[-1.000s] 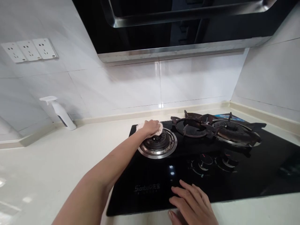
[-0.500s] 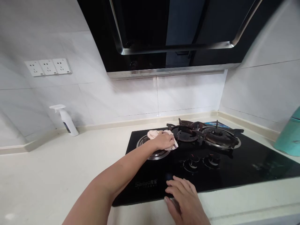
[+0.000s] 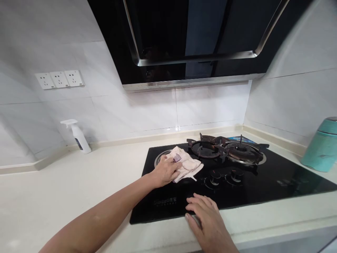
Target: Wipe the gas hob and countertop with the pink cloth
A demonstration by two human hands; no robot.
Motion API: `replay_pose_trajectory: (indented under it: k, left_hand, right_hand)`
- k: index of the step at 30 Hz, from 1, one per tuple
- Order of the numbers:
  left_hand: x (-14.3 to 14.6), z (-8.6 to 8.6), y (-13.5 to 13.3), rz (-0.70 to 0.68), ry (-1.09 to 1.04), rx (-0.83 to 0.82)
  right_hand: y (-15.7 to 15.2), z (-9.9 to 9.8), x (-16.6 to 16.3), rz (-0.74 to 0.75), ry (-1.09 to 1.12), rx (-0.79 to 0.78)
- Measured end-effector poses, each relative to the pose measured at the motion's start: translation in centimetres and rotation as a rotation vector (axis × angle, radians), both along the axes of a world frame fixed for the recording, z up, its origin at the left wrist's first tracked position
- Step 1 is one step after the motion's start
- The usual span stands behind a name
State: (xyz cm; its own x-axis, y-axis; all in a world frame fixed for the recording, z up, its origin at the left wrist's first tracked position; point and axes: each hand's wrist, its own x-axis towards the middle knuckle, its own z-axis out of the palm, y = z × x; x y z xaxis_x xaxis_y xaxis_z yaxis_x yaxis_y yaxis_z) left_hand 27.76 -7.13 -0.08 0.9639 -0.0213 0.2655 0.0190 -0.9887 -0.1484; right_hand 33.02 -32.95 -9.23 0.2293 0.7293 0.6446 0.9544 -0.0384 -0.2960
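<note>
My left hand (image 3: 166, 171) presses a pale pink cloth (image 3: 187, 164) onto the left burner, its fingers bent over the near side of the cloth. Most of that burner's metal ring (image 3: 158, 159) is hidden beneath. A dark patch shows on the cloth by my fingertips. At the front edge of the black glass gas stove (image 3: 247, 198), my right hand (image 3: 207, 221) rests with fingers spread and holds nothing. Two black knobs (image 3: 215, 177) stand on the glass between my hands and the right burner (image 3: 242, 151).
Iron pan supports (image 3: 205, 149) are gathered around the right burner. A white spray bottle (image 3: 79, 137) stands against the back wall at left, below wall sockets (image 3: 60, 79). At right is a turquoise container (image 3: 321, 149). The black range hood (image 3: 160, 75) overhangs the stove.
My left hand has drawn back toward me and left, and the cloth lies more spread out with more of it showing. My right hand stays at the stove's front edge.
</note>
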Motion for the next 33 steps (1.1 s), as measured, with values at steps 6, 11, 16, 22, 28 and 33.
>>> replay_pose_trajectory:
  k: [6, 11, 16, 22, 28, 33]
  left_hand:
    - [-2.7, -0.2, 1.5, 0.072, 0.047, -0.076]
    - [-4.8, -0.3, 1.8, 0.243, 0.037, -0.273]
    - [-7.0, 0.0, 1.6, 0.394, -0.028, -0.475]
    - [-10.9, 1.4, 1.8, 0.552, -0.105, -0.958]
    - [-14.4, 2.3, 0.1, 0.459, -0.248, -1.341]
    - [-15.8, 2.8, -2.1, 0.332, -0.312, -1.457]
  right_hand:
    - [0.2, 0.6, -0.8, -0.008, 0.139, -0.01]
    - [0.1, 1.2, -1.3, -0.013, 0.239, -0.003]
    - [0.0, 1.3, -1.1, -0.004, 0.285, -0.02]
    - [0.0, 1.2, -0.8, -0.003, 0.324, -0.041]
    - [0.1, 1.1, -0.8, -0.017, 0.31, -0.031]
    - [0.1, 1.2, -0.9, -0.012, 0.319, -0.052]
